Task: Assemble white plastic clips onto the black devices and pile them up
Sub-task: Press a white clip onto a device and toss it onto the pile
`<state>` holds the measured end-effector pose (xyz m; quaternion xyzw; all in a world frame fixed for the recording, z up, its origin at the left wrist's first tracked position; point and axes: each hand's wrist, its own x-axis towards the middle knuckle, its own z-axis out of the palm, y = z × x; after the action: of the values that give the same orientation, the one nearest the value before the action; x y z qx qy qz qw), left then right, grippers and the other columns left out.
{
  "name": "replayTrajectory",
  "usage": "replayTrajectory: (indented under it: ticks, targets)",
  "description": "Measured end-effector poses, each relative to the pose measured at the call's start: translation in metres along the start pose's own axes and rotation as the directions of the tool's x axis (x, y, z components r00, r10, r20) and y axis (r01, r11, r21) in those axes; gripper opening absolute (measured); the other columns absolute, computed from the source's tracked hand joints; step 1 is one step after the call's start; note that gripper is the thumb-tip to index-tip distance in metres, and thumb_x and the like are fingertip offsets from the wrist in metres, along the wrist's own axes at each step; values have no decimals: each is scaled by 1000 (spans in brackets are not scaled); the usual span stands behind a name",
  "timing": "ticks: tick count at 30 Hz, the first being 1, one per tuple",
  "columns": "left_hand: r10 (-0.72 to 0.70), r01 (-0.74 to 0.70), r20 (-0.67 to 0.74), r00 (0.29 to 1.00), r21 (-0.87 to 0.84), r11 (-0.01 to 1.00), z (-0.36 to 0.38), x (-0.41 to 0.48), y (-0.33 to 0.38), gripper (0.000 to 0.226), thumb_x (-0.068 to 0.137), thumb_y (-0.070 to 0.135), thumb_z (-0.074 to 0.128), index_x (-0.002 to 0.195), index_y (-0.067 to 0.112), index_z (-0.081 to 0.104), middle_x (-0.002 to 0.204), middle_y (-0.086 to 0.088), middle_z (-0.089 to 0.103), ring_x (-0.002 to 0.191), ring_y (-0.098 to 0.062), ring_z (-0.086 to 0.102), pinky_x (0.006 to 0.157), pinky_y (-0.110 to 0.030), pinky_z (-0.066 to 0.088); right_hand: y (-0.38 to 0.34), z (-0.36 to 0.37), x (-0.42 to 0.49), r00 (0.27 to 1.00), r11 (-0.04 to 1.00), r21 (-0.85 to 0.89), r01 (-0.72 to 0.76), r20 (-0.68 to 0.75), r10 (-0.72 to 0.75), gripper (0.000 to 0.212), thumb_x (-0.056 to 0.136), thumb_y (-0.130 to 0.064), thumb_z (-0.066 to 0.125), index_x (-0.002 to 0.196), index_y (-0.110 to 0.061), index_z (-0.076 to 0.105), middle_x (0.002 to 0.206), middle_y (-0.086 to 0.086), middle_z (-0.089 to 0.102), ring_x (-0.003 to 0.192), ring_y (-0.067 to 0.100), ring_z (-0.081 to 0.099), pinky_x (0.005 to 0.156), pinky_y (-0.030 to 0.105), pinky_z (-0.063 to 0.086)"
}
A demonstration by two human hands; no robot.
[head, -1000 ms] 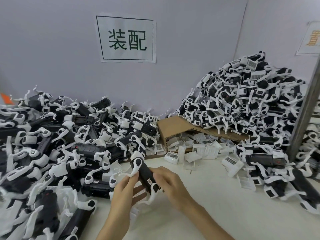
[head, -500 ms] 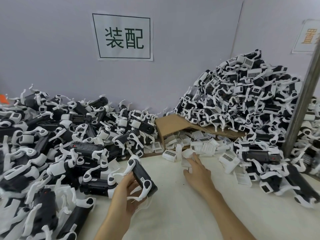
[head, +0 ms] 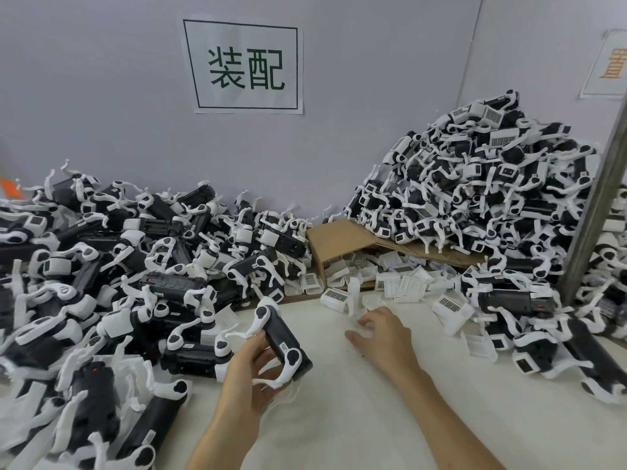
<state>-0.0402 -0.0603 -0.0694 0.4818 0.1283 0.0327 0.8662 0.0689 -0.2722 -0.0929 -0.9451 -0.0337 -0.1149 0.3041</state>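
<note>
My left hand (head: 251, 378) grips a black device (head: 283, 337) with white end pieces, held tilted just above the white table (head: 373, 418). To its right, my right hand (head: 383, 340) lies at the near edge of the loose white clips (head: 403, 286), fingers and thumb curled round a small pale clip (head: 360, 330). Part of that clip is hidden by the fingers.
A low heap of black devices (head: 135, 266) fills the left side. A taller pile (head: 475, 198) rises at the back right, over a flattened cardboard box (head: 339, 235) holding clips. A grey metal post (head: 597, 212) stands far right. A paper sign (head: 244, 67) hangs on the wall.
My right hand let go of the device, reached to the loose clips and now has its fingers closed on one. My left hand keeps the device, turned slightly.
</note>
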Motion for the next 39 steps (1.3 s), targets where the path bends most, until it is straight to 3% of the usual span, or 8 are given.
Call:
replayTrajectory:
  ticks: [11,15,17,19,23,28,32,39]
  targets:
    - [-20,21,33,999,-36,999,-1,2,-3,21,91,26,64,99,10,74,90,-11,74,70,-26,74,74,-45,63,-14,-3,-3,976,936,351,13,-208,65,35,87,-16,64,63,-17,39,71,-3,48,68,16,42,56,23,31]
    - [-36,36,15,999,-14,999,0,1,-2,20,92,30,64,104,17,73,96,-5,76,76,-20,73,88,-41,53,-30,-15,-4,988,605,787,-122,37,151,21,96,-11,52,78,-14,63,85,2,67,75,17,57,63,24,41]
    - [-48,47,22,999,24,999,2,-1,-1,20,90,33,65,104,20,72,97,-1,76,79,-19,70,84,-38,47,-37,-17,-8,964,327,912,-250,266,-7,27,98,-12,42,104,-9,68,91,7,71,78,16,63,70,29,46]
    - [-52,51,28,998,51,997,3,-2,-1,20,90,34,65,103,21,73,97,-1,77,78,-18,70,84,-38,45,-43,-17,-14,909,239,912,-333,378,-177,34,92,-18,41,111,-5,66,89,9,70,77,17,64,72,31,47]
    - [-48,44,40,998,108,993,6,-4,0,24,91,37,63,105,21,74,105,-1,78,78,-15,72,79,-36,44,-58,-3,-26,839,281,883,-376,453,-302,40,86,-26,41,108,-6,68,94,11,68,80,17,62,77,32,47]
    - [-32,33,-11,999,105,994,7,-7,0,48,85,30,72,126,7,63,98,-5,77,71,-19,74,38,-19,43,-69,12,-39,873,649,738,-186,427,-236,43,105,-39,40,110,-9,70,101,9,72,93,15,64,91,33,48]
    - [-27,28,-15,1000,98,995,6,-7,-2,80,63,40,80,131,5,56,95,-7,77,69,-21,73,32,-17,35,-68,10,-44,905,737,675,-39,337,-261,49,87,-62,45,83,-14,56,85,0,58,80,11,55,81,31,42]
    - [42,-52,62,997,167,985,7,-11,1,28,89,31,71,109,12,75,87,-10,77,61,-16,72,37,-14,40,-66,5,-43,875,760,650,-24,381,-298,56,86,-60,43,99,-8,57,94,-5,53,83,2,53,82,25,39]
